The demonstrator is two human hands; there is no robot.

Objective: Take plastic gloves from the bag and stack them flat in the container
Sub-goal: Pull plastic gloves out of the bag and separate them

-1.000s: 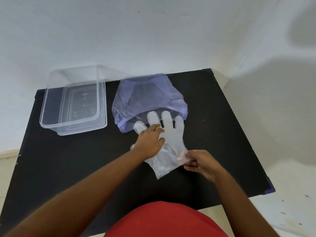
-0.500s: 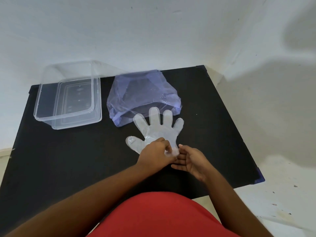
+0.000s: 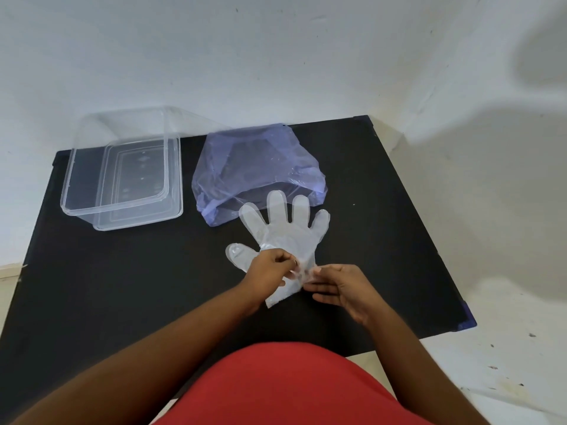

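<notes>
A clear plastic glove [image 3: 288, 234] lies flat on the black table [image 3: 122, 271], fingers spread toward the bag. My left hand [image 3: 270, 271] pinches the glove near its cuff, and my right hand [image 3: 340, 286] touches the same cuff area from the right with its fingers loosely curled. A crumpled bluish plastic bag [image 3: 254, 170] sits just behind the glove's fingertips. The clear rectangular container [image 3: 122, 170] stands at the table's back left; I see nothing inside it.
A white wall rises close behind the table. The table's right edge and near right corner [image 3: 466, 320] drop to a pale floor. My red shirt fills the bottom of the view.
My left hand slid from the glove's palm down to the cuff. The right hand stayed at the cuff. The glove's thumb and fingers now lie spread and uncovered.
</notes>
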